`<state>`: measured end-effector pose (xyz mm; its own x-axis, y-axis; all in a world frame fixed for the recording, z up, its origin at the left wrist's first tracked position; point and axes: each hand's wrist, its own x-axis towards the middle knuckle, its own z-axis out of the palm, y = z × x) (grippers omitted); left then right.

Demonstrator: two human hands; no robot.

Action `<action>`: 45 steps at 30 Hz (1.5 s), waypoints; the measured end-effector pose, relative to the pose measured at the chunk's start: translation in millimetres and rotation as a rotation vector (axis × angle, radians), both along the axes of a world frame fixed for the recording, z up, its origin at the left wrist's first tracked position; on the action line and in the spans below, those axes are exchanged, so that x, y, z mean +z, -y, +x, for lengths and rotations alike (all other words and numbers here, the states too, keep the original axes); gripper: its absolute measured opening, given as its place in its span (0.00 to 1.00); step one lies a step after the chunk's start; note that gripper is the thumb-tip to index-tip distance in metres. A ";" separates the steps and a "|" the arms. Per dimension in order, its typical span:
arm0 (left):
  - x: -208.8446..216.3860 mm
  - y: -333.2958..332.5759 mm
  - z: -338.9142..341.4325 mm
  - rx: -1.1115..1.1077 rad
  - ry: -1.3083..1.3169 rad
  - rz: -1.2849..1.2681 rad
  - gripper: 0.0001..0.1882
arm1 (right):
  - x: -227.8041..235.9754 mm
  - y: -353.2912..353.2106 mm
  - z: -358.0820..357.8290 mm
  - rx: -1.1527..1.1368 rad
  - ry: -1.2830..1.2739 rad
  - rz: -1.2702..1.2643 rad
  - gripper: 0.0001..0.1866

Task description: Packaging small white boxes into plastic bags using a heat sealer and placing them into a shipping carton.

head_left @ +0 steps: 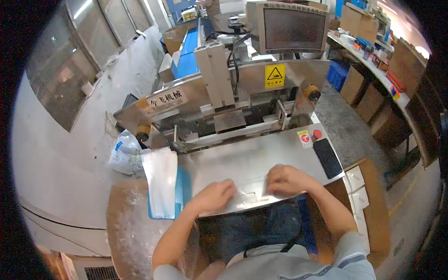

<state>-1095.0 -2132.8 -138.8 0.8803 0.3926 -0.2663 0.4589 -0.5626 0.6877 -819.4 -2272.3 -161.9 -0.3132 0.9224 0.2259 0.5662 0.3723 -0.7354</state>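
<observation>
Both hands are over the front part of a metal worktable (210,170). My left hand (214,196) is closed with its fingers curled, near the table's front edge. Farther right, my right hand (287,179) is closed too, knuckles up. Between them lies a shiny, see-through patch with small dark marks, perhaps clear film; blur hides whether the fingers pinch it. Left of my left hand, a stack of whitish translucent plastic sleeves (159,184) rests on a blue tray (179,196). A black phone (327,158) lies beyond my right hand.
A machine with a metal front panel (252,79) and upright column stands behind the table. A red stop button (317,134) is at its right. Cardboard boxes hold clear plastic packs (140,233) at left and white boxes (359,198) at right. Another person (213,14) stands far back.
</observation>
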 end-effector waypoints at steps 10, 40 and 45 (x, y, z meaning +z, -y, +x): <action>-42.4 -193.5 74.2 0.477 0.096 -0.311 0.17 | -38.4 -177.5 56.8 -0.311 0.043 -0.150 0.16; -104.4 57.5 21.7 0.455 0.339 0.748 0.30 | -30.0 -197.6 -25.0 -0.499 0.677 0.123 0.31; -106.6 59.4 19.4 0.479 0.354 0.739 0.29 | -17.5 -193.2 -26.4 -0.519 0.707 0.180 0.26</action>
